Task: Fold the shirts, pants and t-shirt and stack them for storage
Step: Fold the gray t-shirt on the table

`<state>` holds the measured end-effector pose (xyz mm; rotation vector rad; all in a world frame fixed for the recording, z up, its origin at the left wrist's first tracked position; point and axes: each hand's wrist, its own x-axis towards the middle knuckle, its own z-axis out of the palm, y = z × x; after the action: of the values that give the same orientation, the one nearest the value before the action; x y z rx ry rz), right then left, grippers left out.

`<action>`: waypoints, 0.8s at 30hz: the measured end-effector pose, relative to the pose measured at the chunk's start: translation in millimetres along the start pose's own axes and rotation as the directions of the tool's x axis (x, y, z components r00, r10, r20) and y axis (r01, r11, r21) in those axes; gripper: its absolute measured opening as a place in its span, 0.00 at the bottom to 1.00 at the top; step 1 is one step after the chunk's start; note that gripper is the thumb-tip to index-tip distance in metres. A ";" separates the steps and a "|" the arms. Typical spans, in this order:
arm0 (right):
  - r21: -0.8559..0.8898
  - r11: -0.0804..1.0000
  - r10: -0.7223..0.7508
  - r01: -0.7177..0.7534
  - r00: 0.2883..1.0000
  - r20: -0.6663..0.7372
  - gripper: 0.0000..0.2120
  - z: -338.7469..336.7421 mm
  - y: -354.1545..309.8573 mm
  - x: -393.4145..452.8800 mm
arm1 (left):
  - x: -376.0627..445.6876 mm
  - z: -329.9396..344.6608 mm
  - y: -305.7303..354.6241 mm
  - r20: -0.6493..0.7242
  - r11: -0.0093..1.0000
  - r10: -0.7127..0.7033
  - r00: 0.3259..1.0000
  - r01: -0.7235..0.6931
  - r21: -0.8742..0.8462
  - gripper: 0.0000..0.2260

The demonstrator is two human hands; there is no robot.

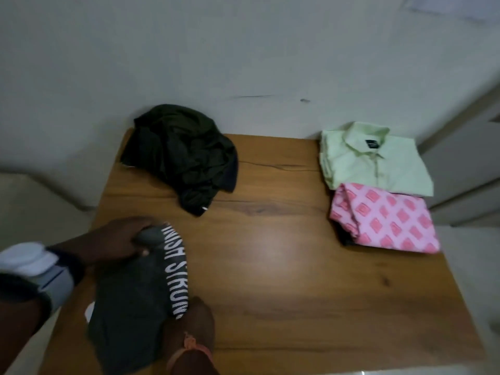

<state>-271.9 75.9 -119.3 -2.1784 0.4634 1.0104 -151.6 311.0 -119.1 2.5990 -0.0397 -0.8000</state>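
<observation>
The left hand [119, 240] and right hand [196, 322] each grip an end of the grey t-shirt [135, 301] at the wooden table's [284, 266] near-left edge; bare tabletop lies to its right; folded shirts sit far-right.

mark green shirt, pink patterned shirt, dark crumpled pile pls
green shirt [370, 163], head view, on its folded front below the collar
pink patterned shirt [389, 223], head view, middle of the top fold
dark crumpled pile [184, 155], head view, centre of the heap
</observation>
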 end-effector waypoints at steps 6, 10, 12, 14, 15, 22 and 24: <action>0.192 0.971 -0.118 0.140 0.986 -0.119 0.08 -86.1 28.9 -7.2 | -32.8 23.9 20.4 -0.008 0.916 0.000 1.000 -0.003 -0.401 0.18; 0.345 0.918 -0.144 0.196 0.974 -0.173 0.11 -151.2 71.4 16.8 | -44.4 53.7 81.7 0.053 0.742 -0.055 0.997 0.076 -0.666 0.28; 0.363 0.910 -0.164 0.201 0.978 -0.131 0.14 -174.3 88.4 24.4 | -47.0 77.0 101.0 0.119 0.655 -0.094 0.988 0.151 -0.740 0.39; 0.414 0.894 -0.153 0.172 0.985 -0.078 0.22 -198.4 112.7 31.6 | -43.8 93.5 137.0 0.167 0.561 -0.127 0.978 0.210 -0.801 0.29; 0.416 0.894 -0.159 0.168 0.986 -0.057 0.23 -205.6 118.3 33.1 | -46.9 96.7 153.1 0.166 0.535 -0.160 0.973 0.227 -0.814 0.25; 0.385 0.909 -0.171 0.163 0.985 -0.013 0.16 -248.3 151.5 46.5 | -36.0 110.9 195.5 0.172 0.392 -0.203 0.964 0.241 -0.888 0.40; 0.405 0.900 -0.162 0.163 0.986 -0.038 0.15 -267.2 160.5 51.0 | -34.8 104.2 218.5 0.192 0.366 -0.174 0.966 0.245 -0.898 0.44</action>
<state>-188.6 -228.4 -103.6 -1.8091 0.4402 0.7412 -216.8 76.9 -91.1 1.4757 0.5860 -0.6862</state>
